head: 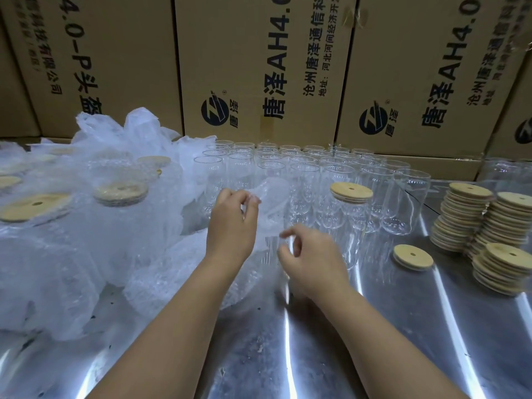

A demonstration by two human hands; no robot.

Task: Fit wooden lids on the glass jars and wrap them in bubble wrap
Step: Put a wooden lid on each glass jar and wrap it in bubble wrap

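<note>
We see the block of glass jars [288,165] standing open and empty, except one at its front right that carries a wooden lid [351,192]. Just in front of the block, our left hand [231,226] pinches a crumpled, clear sheet of bubble wrap [270,197] between thumb and fingertips. Our right hand [312,262] has forefinger and thumb curled close together at the wrap's edge; we cannot tell whether they grip it. Left of the block lie wrapped jars [123,220], lids on. To its right are lid stacks [466,214] and a loose lid [413,257].
</note>
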